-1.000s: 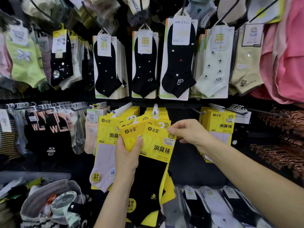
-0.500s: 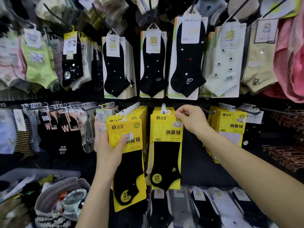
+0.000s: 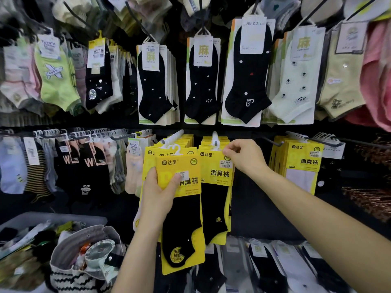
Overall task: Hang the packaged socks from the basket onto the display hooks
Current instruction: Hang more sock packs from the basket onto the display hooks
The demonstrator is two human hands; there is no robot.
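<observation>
Left hand (image 3: 157, 195): fingers and thumb curled round the held packs (image 3: 182, 225), with the thumb laid across the yellow card front.
Held packs: yellow cards carrying black ankle socks (two white hanger loops show at the top, so more than one pack). They are upright, in front of the left row of yellow packs, and on no hook.
Right hand (image 3: 243, 157): thumb and fingertips pinch the top right corner of the hung pack (image 3: 215, 174).
Hung pack: a yellow card with a black sock, frontmost on the middle hook (image 3: 215, 138). It is just right of the held packs, whose edge overlaps it.
Middle hook: its white tip pokes out above the pack's top edge, with more yellow packs stacked behind.
Right row (image 3: 302, 161): yellow packs with pale socks on their own hook, apart from the right hand.
Upper row: black dotted socks (image 3: 156, 85) hang on pale cards.
Lower left: a grey tub (image 3: 63, 217) holds loose packaged items. A cloth bag (image 3: 69, 278) with a zigzag band sits just in front of it.
</observation>
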